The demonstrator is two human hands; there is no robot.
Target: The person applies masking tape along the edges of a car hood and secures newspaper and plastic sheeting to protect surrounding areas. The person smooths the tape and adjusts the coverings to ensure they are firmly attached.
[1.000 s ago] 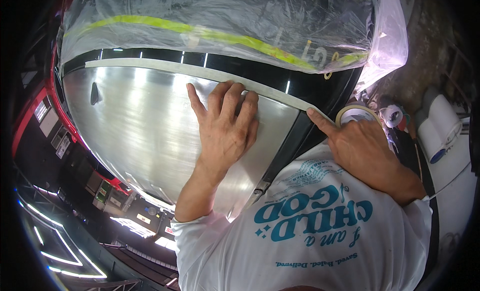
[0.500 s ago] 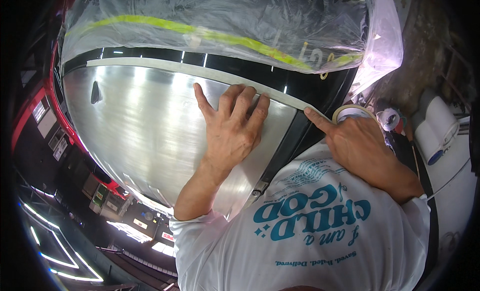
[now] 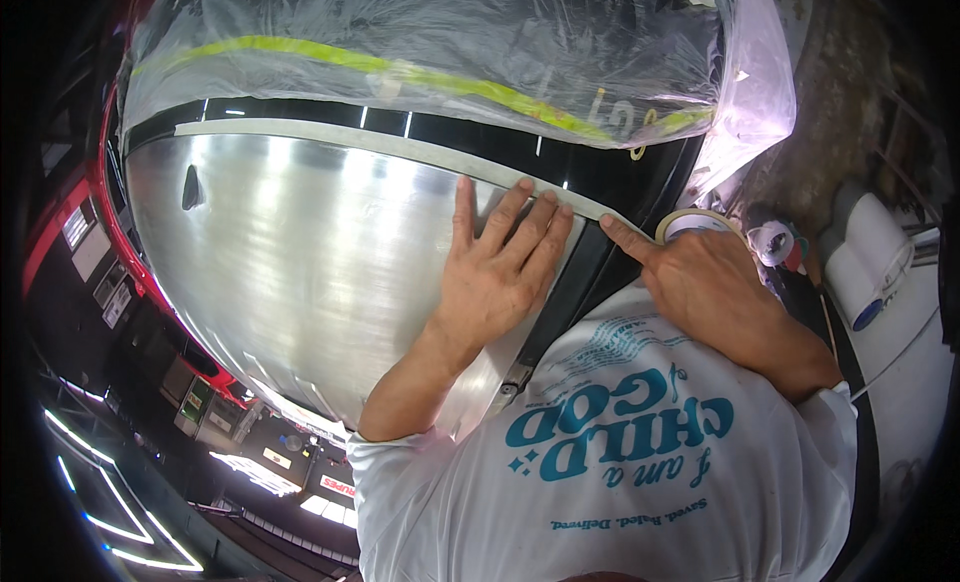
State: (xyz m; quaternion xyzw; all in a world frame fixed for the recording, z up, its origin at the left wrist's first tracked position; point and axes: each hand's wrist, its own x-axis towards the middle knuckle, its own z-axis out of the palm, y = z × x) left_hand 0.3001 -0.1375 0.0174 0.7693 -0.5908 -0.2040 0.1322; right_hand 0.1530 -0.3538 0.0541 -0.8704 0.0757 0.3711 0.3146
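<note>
A pale strip of masking tape (image 3: 330, 137) runs along the curved upper edge of a bare, brushed silver metal panel (image 3: 300, 252). My left hand (image 3: 500, 257) lies open on the panel's upper right part, fingers spread, several fingertips at or on the strip. With its index finger stretched out, my right hand (image 3: 705, 282) touches the strip's right end, close to a black trim edge (image 3: 570, 282). Its other fingers are curled and partly hidden. Against them sits a roll of masking tape (image 3: 690, 218), which the hand appears to hold.
Clear plastic sheeting (image 3: 420, 32) with a yellow-green tape band (image 3: 300, 48) covers the area beyond the glossy black surface (image 3: 480, 142). The panel has a dark slot (image 3: 191, 188). White cylindrical rolls (image 3: 868, 252) stand at the right. Red bodywork (image 3: 125, 222) borders the left.
My left hand has slid right along the panel's upper edge, its fingers now nearer my right index finger. The right hand stays at the strip's end with the roll beside it.
</note>
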